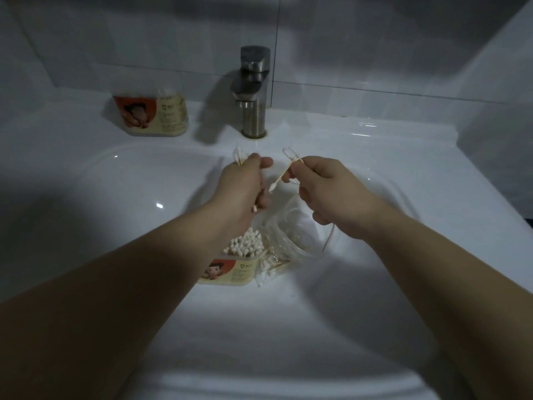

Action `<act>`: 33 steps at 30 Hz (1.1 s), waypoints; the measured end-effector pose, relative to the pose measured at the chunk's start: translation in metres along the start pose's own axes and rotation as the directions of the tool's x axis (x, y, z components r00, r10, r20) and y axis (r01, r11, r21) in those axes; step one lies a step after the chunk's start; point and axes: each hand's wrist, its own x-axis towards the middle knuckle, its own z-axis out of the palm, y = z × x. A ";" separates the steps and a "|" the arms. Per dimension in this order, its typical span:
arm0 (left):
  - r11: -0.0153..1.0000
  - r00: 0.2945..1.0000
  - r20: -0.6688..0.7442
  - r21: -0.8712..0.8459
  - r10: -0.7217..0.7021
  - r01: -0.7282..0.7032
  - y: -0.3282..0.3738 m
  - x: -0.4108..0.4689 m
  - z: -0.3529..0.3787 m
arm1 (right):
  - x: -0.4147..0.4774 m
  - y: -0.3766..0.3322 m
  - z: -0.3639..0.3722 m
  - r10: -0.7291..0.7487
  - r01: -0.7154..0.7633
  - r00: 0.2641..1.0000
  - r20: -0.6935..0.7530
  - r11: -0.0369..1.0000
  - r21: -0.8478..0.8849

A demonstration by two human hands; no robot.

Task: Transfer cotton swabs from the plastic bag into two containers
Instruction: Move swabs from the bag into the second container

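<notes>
My left hand [248,186] grips a small bunch of cotton swabs [239,157] above the sink bowl; their tips stick out past my fist at top and bottom. My right hand [326,192] pinches a few cotton swabs [284,174] just to the right of it. Below both hands, in the bowl, stands an open labelled container [230,272] packed with upright swabs. Beside it on the right lies the crumpled clear plastic bag [291,238] with more swabs inside. A second labelled container [155,116] stands on the sink ledge at the back left, holding some swabs.
The white sink [115,197] fills the view, its bowl under both forearms. A steel faucet [253,90] rises at the back centre, right of the ledge container. Tiled walls close the back and right side.
</notes>
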 end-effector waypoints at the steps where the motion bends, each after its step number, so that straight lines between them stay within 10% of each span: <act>1: 1.000 0.998 0.061 0.014 -0.014 0.014 0.001 -0.002 0.002 | -0.001 0.000 0.001 0.002 -0.002 1.000 0.008 1.000 -0.007; 8: 0.867 0.966 0.249 0.462 0.076 -0.188 -0.002 -0.015 0.009 | 0.002 0.003 -0.005 -0.174 0.133 0.981 -0.086 0.926 -0.355; 13: 0.852 0.964 0.231 0.471 0.131 -0.228 -0.003 -0.014 0.008 | 0.005 0.003 -0.007 -0.216 0.105 0.967 -0.131 0.815 -0.569; 33: 0.998 0.999 -0.025 0.049 0.044 -0.043 0.000 -0.002 0.007 | 0.000 -0.003 -0.003 0.030 -0.031 0.999 -0.010 0.993 -0.112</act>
